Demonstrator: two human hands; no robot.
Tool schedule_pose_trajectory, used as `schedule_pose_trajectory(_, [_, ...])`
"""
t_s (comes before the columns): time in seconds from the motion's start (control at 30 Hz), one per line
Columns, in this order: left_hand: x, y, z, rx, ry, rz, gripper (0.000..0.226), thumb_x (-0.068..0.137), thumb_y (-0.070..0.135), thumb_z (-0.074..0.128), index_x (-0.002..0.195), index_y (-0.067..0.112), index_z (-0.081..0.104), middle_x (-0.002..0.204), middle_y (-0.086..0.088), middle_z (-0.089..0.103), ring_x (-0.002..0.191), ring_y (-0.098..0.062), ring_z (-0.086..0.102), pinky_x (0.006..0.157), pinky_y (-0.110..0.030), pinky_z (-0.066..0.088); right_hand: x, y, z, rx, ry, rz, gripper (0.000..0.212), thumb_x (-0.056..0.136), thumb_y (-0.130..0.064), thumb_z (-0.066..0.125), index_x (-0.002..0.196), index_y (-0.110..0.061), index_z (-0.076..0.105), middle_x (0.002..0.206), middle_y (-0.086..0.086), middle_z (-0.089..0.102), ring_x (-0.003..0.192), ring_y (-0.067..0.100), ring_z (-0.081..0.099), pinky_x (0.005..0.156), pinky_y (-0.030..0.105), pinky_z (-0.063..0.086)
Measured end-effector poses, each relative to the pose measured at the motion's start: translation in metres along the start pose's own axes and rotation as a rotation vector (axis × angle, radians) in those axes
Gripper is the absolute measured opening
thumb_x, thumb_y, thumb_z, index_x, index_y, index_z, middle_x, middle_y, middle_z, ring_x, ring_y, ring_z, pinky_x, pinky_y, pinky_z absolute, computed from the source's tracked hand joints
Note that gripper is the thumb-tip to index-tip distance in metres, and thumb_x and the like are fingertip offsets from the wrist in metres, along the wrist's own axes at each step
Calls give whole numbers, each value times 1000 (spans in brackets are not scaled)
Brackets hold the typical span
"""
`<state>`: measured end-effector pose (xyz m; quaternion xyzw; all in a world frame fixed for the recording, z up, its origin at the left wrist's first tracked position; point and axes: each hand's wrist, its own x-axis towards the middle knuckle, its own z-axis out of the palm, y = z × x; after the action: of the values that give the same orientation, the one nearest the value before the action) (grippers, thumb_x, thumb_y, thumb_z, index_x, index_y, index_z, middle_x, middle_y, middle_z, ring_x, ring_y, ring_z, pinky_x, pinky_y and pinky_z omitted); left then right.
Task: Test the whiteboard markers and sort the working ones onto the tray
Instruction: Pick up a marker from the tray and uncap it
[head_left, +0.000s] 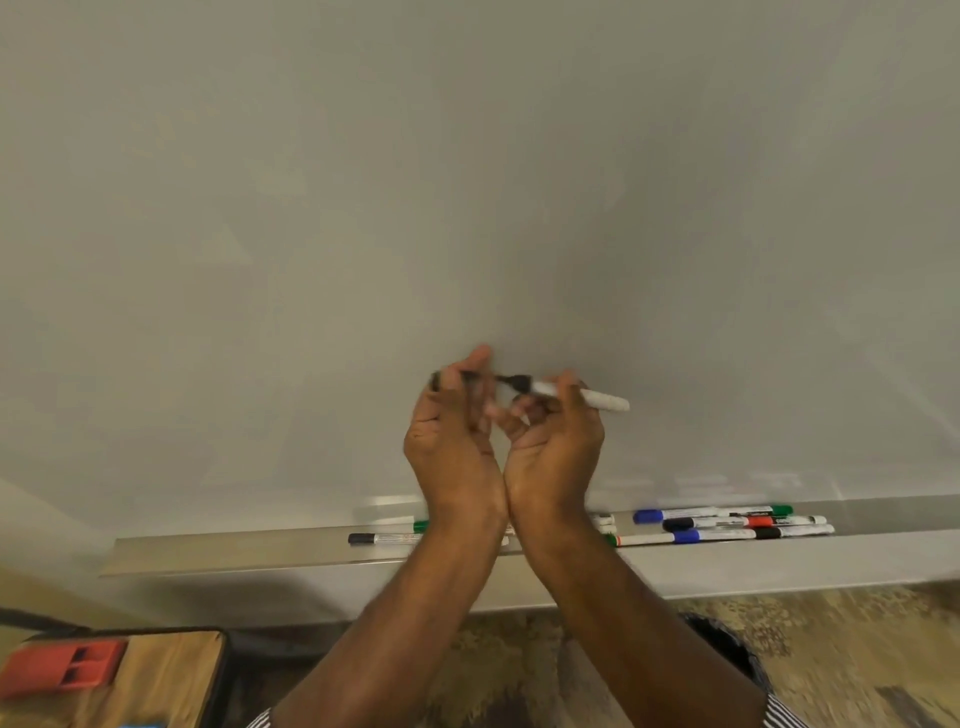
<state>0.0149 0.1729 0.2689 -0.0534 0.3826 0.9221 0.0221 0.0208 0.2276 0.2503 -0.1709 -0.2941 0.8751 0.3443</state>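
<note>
two hands (452, 431) (556, 441), one uncapped marker (582, 393), one black cap (441, 379)

We see right hand (553, 431) gripping white marker (576, 393), left hand (452, 421) pinching black cap (439, 380), whiteboard (467, 182) behind, markers (727, 525) on ledge tray (234, 551)

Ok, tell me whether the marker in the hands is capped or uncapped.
Uncapped: the marker in the right hand shows its bare black tip, and the left hand holds the black cap apart.

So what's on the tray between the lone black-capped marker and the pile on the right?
Head view: the person's wrists cover that stretch of tray; only marker ends show.
</note>
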Motion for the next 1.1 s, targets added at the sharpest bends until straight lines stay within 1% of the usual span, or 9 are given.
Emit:
schedule_pose_trajectory(0.1, [7, 9, 6, -143, -13, 17, 27, 93, 30, 55, 105, 7, 65, 119, -15, 72, 115, -24, 68, 108, -43, 49, 11, -6, -3, 92, 67, -68, 22, 104, -25, 51, 90, -11, 62, 73, 4, 60, 64, 15, 58, 61, 38, 58])
schedule_pose_trajectory(0.23, [5, 8, 14, 25, -147, 141, 25, 97, 29, 50, 102, 8, 62, 115, -18, 73, 114, -31, 68, 105, -46, 50, 8, -14, 4, 18, -68, -157, 23, 102, -28, 51, 89, -14, 64, 71, 3, 60, 64, 16, 59, 56, 35, 57])
schedule_pose_trajectory(0.33, [15, 13, 15, 171, -287, 254, 24, 108, 22, 34, 103, 9, 54, 109, -13, 75, 107, -33, 70, 97, -44, 54, 12, -30, 12, -35, -194, -253, 23, 98, -35, 62, 93, -13, 63, 71, 5, 61, 63, 18, 62, 56, 34, 58])
schedule_pose_trajectory(0.4, [20, 22, 21, 283, -396, 301, 27, 111, 23, 28, 105, 10, 51, 111, -9, 75, 104, -31, 72, 88, -40, 58, 17, -44, 19, -64, -263, -311, 39, 87, -46, 74, 97, -11, 61, 74, 7, 62, 64, 19, 63, 57, 34, 59])
schedule_pose_trajectory(0.47, [23, 37, 31, 371, -487, 371, 26, 107, 26, 33, 108, 9, 53, 113, -7, 74, 105, -28, 72, 85, -41, 60, 20, -60, 29, -81, -333, -379, 43, 84, -47, 75, 99, -10, 58, 75, 7, 62, 65, 19, 63, 57, 34, 60])
schedule_pose_trajectory(0.63, [29, 84, 71, 559, -600, 711, 10, 102, 22, 57, 96, 19, 64, 97, -5, 74, 96, -28, 70, 80, -57, 56, 24, -109, 71, -70, -460, -564, 30, 92, -37, 70, 101, -11, 58, 77, 12, 58, 65, 21, 59, 55, 33, 57])
schedule_pose_trajectory(0.77, [27, 120, 109, 644, -627, 940, 26, 104, 26, 52, 93, 10, 70, 90, 1, 73, 93, -17, 69, 76, -49, 54, 26, -146, 108, -70, -491, -698, 8, 100, -16, 53, 101, -9, 56, 74, 10, 55, 64, 22, 54, 51, 30, 51])
schedule_pose_trajectory(0.97, [33, 162, 161, 813, -696, 1282, 22, 100, 28, 58, 97, 12, 73, 89, 3, 72, 83, -18, 67, 70, -43, 53, 25, -192, 157, -68, -558, -829, 7, 103, -10, 52, 107, -13, 58, 80, 7, 61, 71, 21, 58, 53, 30, 50])
schedule_pose_trajectory(1.1, [38, 193, 196, 800, -629, 1641, 15, 98, 25, 65, 94, 14, 75, 88, 4, 73, 80, -16, 66, 68, -38, 54, 23, -226, 190, -61, -615, -916, 9, 101, -8, 54, 108, -12, 58, 84, 8, 62, 72, 22, 59, 53, 30, 50])
